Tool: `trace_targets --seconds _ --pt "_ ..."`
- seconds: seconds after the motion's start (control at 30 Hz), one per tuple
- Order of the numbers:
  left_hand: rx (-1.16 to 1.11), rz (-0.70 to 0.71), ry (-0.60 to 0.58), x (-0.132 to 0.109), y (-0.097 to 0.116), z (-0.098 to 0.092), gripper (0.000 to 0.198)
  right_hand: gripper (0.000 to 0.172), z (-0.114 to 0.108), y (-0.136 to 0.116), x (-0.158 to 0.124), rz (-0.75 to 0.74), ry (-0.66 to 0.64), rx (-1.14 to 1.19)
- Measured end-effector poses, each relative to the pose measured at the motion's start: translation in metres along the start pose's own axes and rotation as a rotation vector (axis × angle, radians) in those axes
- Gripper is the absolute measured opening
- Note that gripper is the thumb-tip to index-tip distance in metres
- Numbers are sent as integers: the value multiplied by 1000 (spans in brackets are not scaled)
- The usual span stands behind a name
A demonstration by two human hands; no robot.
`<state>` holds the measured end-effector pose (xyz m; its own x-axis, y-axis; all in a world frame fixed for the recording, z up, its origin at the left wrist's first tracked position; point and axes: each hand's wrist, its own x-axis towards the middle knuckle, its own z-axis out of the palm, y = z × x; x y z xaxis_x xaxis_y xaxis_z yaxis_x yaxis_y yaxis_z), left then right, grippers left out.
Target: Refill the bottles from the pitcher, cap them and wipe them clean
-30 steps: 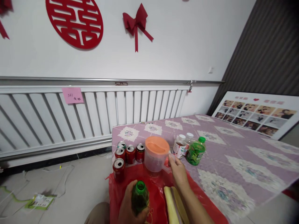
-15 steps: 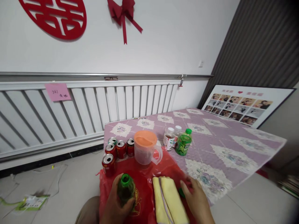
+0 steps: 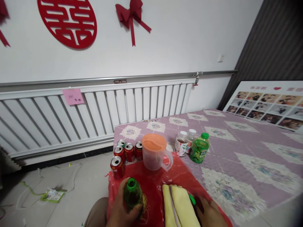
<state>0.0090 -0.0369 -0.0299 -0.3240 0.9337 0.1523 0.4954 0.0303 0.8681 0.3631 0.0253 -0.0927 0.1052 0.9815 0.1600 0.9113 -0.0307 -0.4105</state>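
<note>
My left hand is closed around a green plastic bottle, upright with its mouth uncovered. To the right, a folded yellow cloth with a purple edge lies on a red plastic sheet. Past the cloth's right side, a small green object, perhaps a bottle cap, shows beside my right hand. That hand is low over the sheet; its fingertips are dark and partly hidden, so its grip is unclear. Ahead stands a clear plastic pitcher with an orange lid.
Several opened drink cans stand left of the pitcher. Two white-capped bottles and a green-capped green bottle stand right of it. A purple flowered cloth covers the table. Behind is a white radiator; a photo board leans at the right.
The whole view has shifted, with things now further right. My right hand has drawn down and a little away from the small green object, which shows more. My left hand still holds the bottle.
</note>
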Motion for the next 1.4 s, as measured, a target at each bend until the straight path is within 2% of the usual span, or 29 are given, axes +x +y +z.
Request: trace_targets --seconds 0.1,0.3,0.43,0.53,0.63,0.73,0.83,0.9,1.0,1.07,1.13,1.27,1.4 --pt "7 9 -29 0 -2 1 86 53 -1 -4 -3 30 10 26" --pt "1 -10 -20 -1 2 1 87 50 -7 -15 -6 -96 -72 66" --pt "-38 -16 -72 -3 10 1 86 42 -6 -19 -3 -107 -68 151" --pt "-42 -8 -61 -3 14 1 81 40 -4 -20 0 -69 -2 215" --pt "-68 -3 -84 -3 15 0 77 42 -7 -24 1 -34 132 291" --pt "-65 -29 -100 -3 18 -2 77 48 -18 -35 -6 77 249 374" --pt "-33 -46 -79 -3 19 -2 77 49 -28 -54 -17 170 275 433" --pt "-34 -45 -65 -3 20 -2 77 43 -29 -66 -25 98 230 475" --pt "-78 -25 -61 -4 20 -2 75 33 -23 -78 -31 -126 161 526" --pt "-95 -12 -60 -4 20 -2 74 30 -16 -82 -31 -225 144 519" --pt "-99 -15 -47 -5 19 -2 74 30 -10 -82 -30 -240 157 482" --pt "-157 0 -29 -4 16 -1 73 33 -2 -76 -28 -171 212 414" --pt "-196 33 -30 -3 17 0 73 36 2 -67 -29 -181 161 420"
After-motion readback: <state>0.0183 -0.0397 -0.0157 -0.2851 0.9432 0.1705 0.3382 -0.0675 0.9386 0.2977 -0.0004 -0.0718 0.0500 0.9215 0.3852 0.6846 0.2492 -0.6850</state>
